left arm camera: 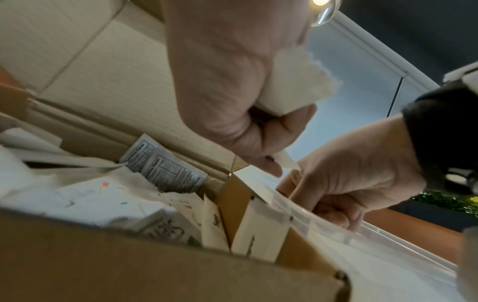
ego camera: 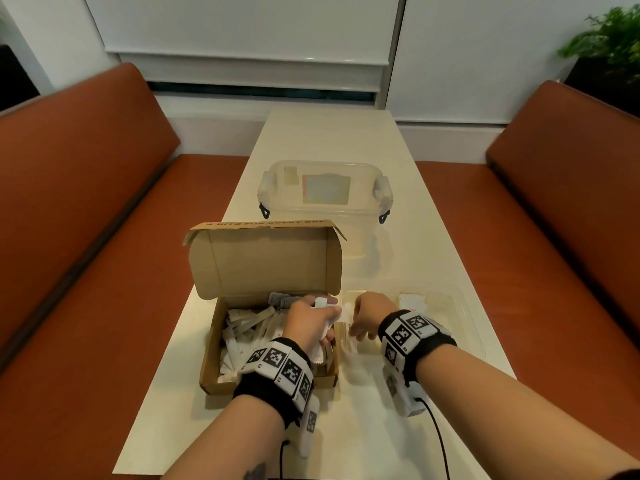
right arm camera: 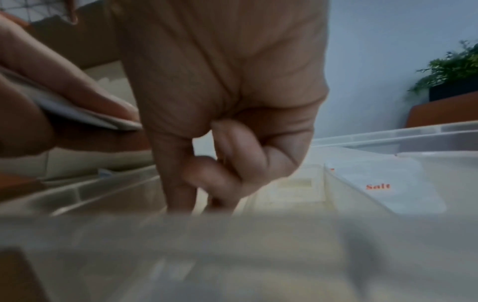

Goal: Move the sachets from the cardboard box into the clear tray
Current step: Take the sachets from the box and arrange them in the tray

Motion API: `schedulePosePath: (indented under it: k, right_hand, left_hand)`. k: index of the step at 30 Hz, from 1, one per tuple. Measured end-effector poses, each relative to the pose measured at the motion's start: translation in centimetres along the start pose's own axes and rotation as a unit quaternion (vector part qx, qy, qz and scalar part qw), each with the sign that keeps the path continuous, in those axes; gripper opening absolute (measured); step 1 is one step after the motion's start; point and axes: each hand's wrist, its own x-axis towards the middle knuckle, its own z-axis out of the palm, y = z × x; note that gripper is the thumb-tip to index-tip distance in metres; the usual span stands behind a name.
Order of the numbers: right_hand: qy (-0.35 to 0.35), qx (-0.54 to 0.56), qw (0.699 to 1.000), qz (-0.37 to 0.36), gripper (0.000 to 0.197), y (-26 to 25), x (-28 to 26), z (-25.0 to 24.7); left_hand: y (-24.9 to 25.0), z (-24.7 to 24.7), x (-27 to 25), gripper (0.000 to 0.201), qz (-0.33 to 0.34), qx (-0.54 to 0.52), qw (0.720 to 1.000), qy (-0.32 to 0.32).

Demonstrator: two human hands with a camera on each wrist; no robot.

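While my left hand [ego camera: 313, 320] is gripping a bunch of white sachets [left arm camera: 292, 81] over the cardboard box [ego camera: 221, 372], my right hand [ego camera: 369, 315] is dipping curled fingers into the clear tray [ego camera: 467, 323], and I cannot tell whether they are pinching anything.
More paper sachets are lying heaped in the box, which is sitting touching the tray near the tabletop's [ego camera: 332, 140] near edge; a salt sachet [right arm camera: 388, 188] is lying in the tray's right compartment, a lidded clear tub [ego camera: 325, 192] is standing behind, and orange benches [ego camera: 86, 188] are flanking both long edges.

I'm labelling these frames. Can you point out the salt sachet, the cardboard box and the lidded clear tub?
salt sachet [right arm camera: 388, 189]: right wrist view, its face beside the red word.
cardboard box [ego camera: 263, 263]: head view, inside of the raised lid.
lidded clear tub [ego camera: 346, 216]: head view, its front wall.
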Motion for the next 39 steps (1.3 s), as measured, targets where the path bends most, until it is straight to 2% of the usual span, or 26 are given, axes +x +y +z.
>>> schedulePosePath:
  k: [1,3,5,10,12,14,17,18,20,23,25,26,28,33,39]
  right_hand:
    - [-0.001,0.001,1.000,-0.011,0.015,0.0,-0.2,0.0]
    - [0.002,-0.006,1.000,-0.026,0.035,0.0,-0.6,0.4]
    - [0.016,-0.022,0.999,-0.036,0.048,0.1,-0.7,0.8]
    - [0.011,-0.021,0.999,-0.036,0.053,0.1,-0.7,0.9]
    - [0.003,-0.001,1.000,-0.029,0.051,0.1,-0.8,0.9]
    - [0.006,0.036,0.999,-0.027,0.040,0.3,-0.9,0.7]
    - [0.061,0.149,0.987,-0.027,0.008,1.0,-1.1,-0.3]
    - [0.083,0.191,0.978,-0.031,0.007,1.2,-1.2,-0.8]
    - [0.090,0.288,0.952,-0.042,0.019,1.7,-1.6,-1.8]
    - [0.031,0.374,0.924,-0.070,0.021,2.1,-2.5,-2.8]
    - [-0.005,0.370,0.926,-0.082,0.012,2.4,-2.9,-2.9]
    - [-0.013,0.366,0.927,-0.082,0.016,2.5,-3.0,-2.9]
    - [-0.010,0.373,0.925,-0.073,0.023,2.8,-3.1,-2.8]
    - [0.027,0.408,0.908,-0.088,0.014,4.0,-3.4,-2.7]
    - [0.002,0.412,0.907,-0.092,0.020,4.7,-3.7,-2.7]
  left_hand:
    - [0.0,0.0,0.0,0.011,0.001,-0.002,1.000,0.000]
    - [-0.1,0.1,0.0,0.011,0.002,0.001,1.000,-0.001]
    - [-0.2,0.2,0.1,0.009,0.001,0.004,1.000,-0.005]
    - [-0.2,0.5,0.4,0.010,-0.003,0.002,1.000,-0.009]
    - [-0.2,0.6,0.5,0.014,-0.008,0.001,1.000,-0.006]
    - [-0.1,0.5,0.5,0.019,-0.018,-0.008,1.000,0.000]
    - [0.2,0.3,0.4,0.022,-0.031,-0.002,1.000,-0.003]
    - [0.2,0.2,0.4,0.018,-0.030,0.006,0.999,-0.009]
    - [0.3,0.2,0.2,0.013,-0.025,0.018,0.999,-0.018]
    - [0.3,0.4,-0.1,0.011,-0.015,0.025,0.999,-0.027]
    - [0.4,0.5,-0.3,0.010,-0.013,0.030,0.999,-0.037]
    - [0.4,0.5,-0.4,0.009,-0.011,0.031,0.999,-0.043]
    - [0.5,0.8,-0.6,0.008,-0.005,0.027,0.998,-0.053]
    - [0.3,1.4,-0.6,0.005,-0.013,-0.009,0.998,-0.062]
    - [-0.2,2.3,-0.6,0.010,0.001,-0.001,0.997,-0.074]
